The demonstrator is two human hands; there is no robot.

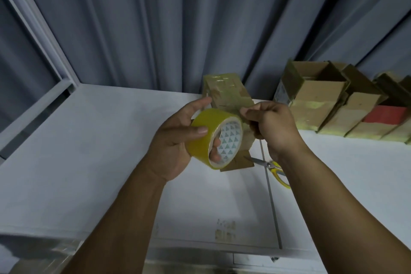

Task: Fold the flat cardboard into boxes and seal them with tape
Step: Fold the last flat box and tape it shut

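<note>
Left hand [175, 140] grips yellow tape roll [206, 127] beside tape-covered box [224, 93].

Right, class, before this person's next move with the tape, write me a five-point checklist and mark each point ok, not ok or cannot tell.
1. Tape roll gripped securely by the left hand: ok, thumb on the outside, fingers through the core.
2. Box steadied by the right hand: ok, its fingers curl round the box's edge.
3. Scissors close by: ok, they lie on the table beside the right wrist.
4. A hand free to take the scissors: not ok, both are busy.
5. Tape strip stuck flat on the box: cannot tell, the tape is too clear to see.
</note>
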